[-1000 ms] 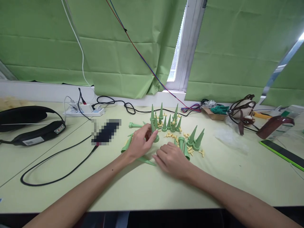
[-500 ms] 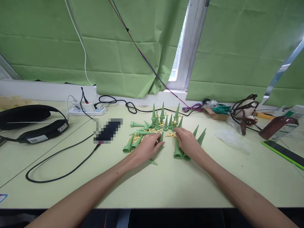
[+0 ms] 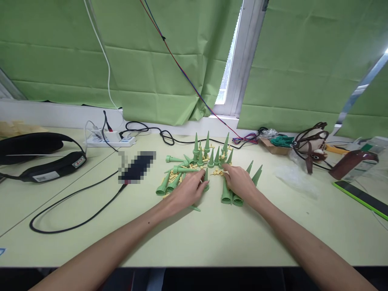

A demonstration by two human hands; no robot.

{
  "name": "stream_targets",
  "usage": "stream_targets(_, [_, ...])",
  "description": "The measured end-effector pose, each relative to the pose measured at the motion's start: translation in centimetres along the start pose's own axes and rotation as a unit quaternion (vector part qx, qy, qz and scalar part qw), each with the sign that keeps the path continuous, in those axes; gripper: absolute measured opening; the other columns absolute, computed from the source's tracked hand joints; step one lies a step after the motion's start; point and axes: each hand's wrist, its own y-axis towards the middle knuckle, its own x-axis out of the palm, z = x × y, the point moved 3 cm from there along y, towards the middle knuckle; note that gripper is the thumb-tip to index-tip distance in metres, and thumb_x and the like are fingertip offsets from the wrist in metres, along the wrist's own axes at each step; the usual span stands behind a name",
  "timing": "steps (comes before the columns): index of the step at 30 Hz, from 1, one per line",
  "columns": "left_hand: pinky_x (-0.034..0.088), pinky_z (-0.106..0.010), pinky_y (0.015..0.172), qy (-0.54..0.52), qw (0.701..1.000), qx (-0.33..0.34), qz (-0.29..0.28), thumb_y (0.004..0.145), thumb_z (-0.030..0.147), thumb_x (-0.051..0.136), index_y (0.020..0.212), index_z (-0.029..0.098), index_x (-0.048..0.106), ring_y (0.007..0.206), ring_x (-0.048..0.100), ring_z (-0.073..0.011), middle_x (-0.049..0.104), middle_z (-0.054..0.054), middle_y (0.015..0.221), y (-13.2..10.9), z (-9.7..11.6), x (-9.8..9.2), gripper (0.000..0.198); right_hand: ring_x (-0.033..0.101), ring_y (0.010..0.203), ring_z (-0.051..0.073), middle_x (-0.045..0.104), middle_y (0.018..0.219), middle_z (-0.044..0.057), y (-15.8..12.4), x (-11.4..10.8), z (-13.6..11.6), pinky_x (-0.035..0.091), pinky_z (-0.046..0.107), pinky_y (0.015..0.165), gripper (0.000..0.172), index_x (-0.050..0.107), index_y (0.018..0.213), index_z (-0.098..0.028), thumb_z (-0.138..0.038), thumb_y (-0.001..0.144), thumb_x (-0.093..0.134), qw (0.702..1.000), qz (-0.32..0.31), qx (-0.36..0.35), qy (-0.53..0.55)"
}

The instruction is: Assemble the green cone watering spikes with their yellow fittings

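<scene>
My left hand (image 3: 191, 188) is closed around the lower part of an upright green plastic cone spike (image 3: 206, 176), its thumb beside the base. To the right, my right hand (image 3: 241, 182) reaches down with its fingertips together at a small pile of yellow plastic pieces (image 3: 217, 172); whatever they pinch is hidden. Several green cones (image 3: 211, 158) stand point-up behind both hands. Others lie on their sides by the left wrist, such as one cone (image 3: 163, 186) among loose yellow bits. Under my right hand lie more hollow cones (image 3: 226, 196), open ends toward me.
A blurred dark device (image 3: 138, 167) with a black cable lies at left, beside a black headset-like band (image 3: 45, 171). A power strip (image 3: 112, 140) sits by the wall. At right are a plastic bag (image 3: 295, 178), a brown bottle (image 3: 354, 163) and a green-edged phone (image 3: 360, 198).
Both hands stay almost in place. A little more of the base of the cone in my left hand shows now. The whole view has shifted slightly.
</scene>
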Motion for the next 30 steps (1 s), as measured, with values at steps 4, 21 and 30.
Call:
stream_targets(4, [0.028,-0.029,0.054,0.003,1.000,0.006,0.004,0.094,0.025,0.044,0.076,0.022,0.037,0.058,0.043,-0.0161,0.047,0.002,0.064,-0.1,0.2,0.0,0.020,0.066,0.096,0.027,0.072,0.095,0.011,0.4,0.1,-0.2,0.040,0.030,0.069,0.029,0.058,0.122,-0.019,-0.019,0.095,0.047,1.000,-0.003,-0.001,-0.002])
stream_targets(21, [0.029,-0.028,0.055,0.021,1.000,0.006,0.007,0.095,0.026,0.044,0.077,0.022,0.037,0.062,0.046,-0.0173,0.048,0.001,0.066,-0.2,0.2,0.2,0.019,0.066,0.091,0.025,0.072,0.095,0.008,0.7,0.6,-1.0,0.038,0.029,0.065,0.025,0.060,0.117,-0.020,-0.021,0.092,0.055,1.000,0.007,-0.006,-0.003])
stream_targets(30, [0.028,-0.029,0.054,0.004,1.000,0.006,0.025,0.093,0.024,0.044,0.077,0.022,0.038,0.059,0.042,-0.0164,0.045,0.002,0.063,-0.3,0.2,0.1,0.017,0.067,0.090,0.024,0.072,0.094,0.007,0.6,0.6,-1.2,0.036,0.027,0.063,0.024,0.058,0.117,-0.021,-0.022,0.093,0.054,1.000,0.004,-0.025,0.006])
